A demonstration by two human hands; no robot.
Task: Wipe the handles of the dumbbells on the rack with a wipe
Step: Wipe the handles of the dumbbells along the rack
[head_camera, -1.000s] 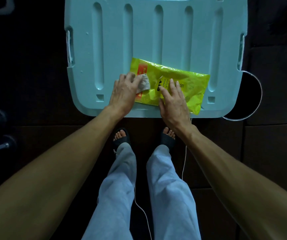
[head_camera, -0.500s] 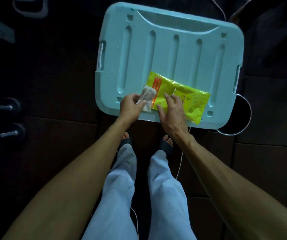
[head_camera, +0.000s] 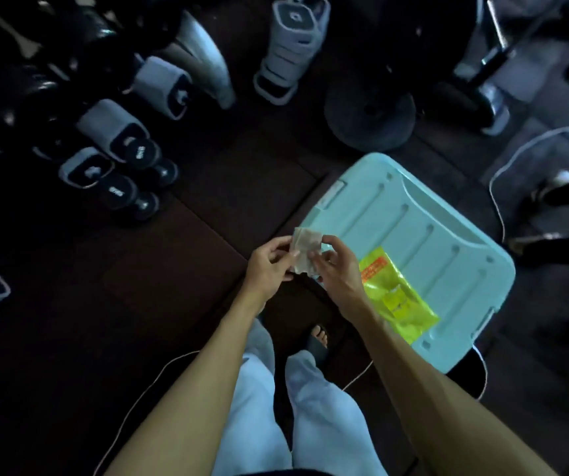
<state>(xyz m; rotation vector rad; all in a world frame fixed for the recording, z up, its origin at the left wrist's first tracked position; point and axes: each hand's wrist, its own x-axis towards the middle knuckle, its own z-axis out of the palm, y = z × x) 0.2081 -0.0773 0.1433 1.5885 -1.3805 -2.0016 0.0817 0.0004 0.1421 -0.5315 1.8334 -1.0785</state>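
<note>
Holding a wipe (head_camera: 305, 248) between them, both hands work at chest height over the dark floor (head_camera: 159, 304): the left hand (head_camera: 269, 266) pinches its left edge between thumb and fingers, and the right hand (head_camera: 336, 266) pinches the right edge, as if spreading it out. The wipe looks thin, limp and very light, probably damp, so it should fold and cling easily; wrapped round a bar under the palm it would likely do best, since a pinch at the edges would let it bunch up. The yellow packet (head_camera: 396, 297) it seems to have come from lies flat on the pale blue bin lid (head_camera: 430, 214), just right of the hands. The dumbbells (head_camera: 118, 159) sit well apart to the upper left, in deep shadow. Their ends show, some with pale markings, but the handles themselves are hard to make out, and the rack cannot be told from the darkness around it. More gear along the top edge is blurred. One sandalled foot (head_camera: 319, 336) shows below the hands.
</note>
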